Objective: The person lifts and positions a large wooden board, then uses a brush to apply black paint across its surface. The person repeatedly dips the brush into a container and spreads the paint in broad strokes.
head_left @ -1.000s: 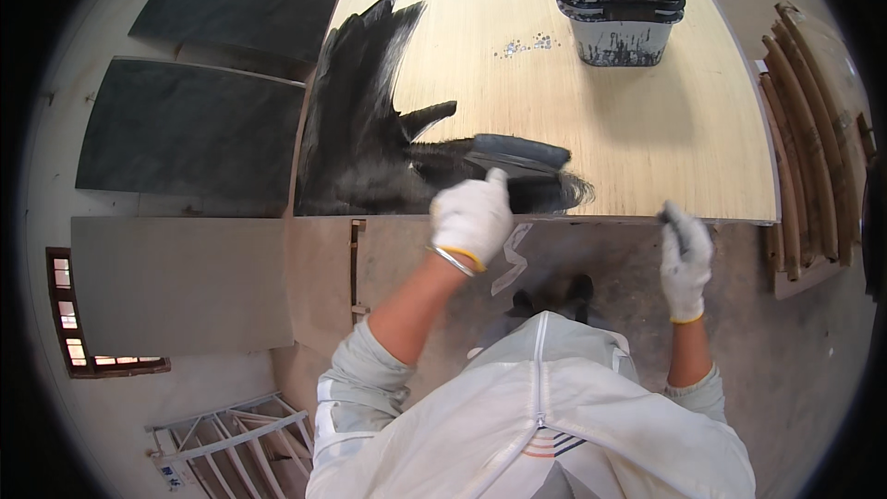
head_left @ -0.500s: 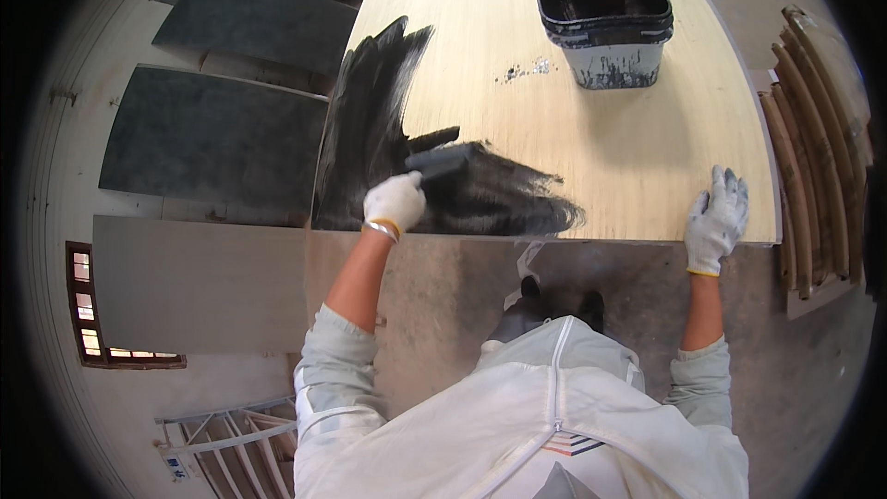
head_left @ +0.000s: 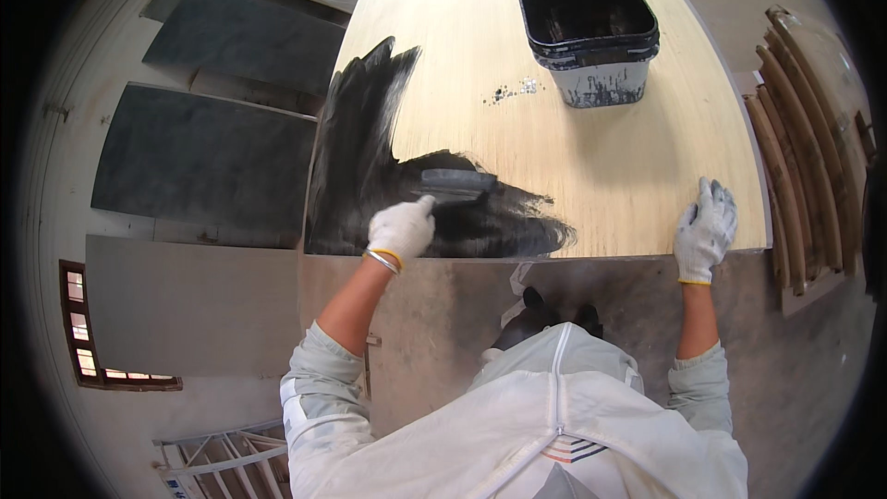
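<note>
Left hand (head_left: 400, 229), in a white knit glove, is clamped on the handle of a black paint roller (head_left: 455, 184), which lies on the pale plywood tabletop (head_left: 637, 166) inside the wet black painted patch (head_left: 388, 176). The roller sits at 1 o'clock from the left hand. Right hand (head_left: 705, 230), also gloved, rests flat with fingers spread on the tabletop's near edge, holding nothing. A square black paint bucket (head_left: 591, 32) stands at 12 o'clock on the tabletop, well apart from both hands. Dark grey painted panels (head_left: 203, 157) lie at 9 o'clock.
</note>
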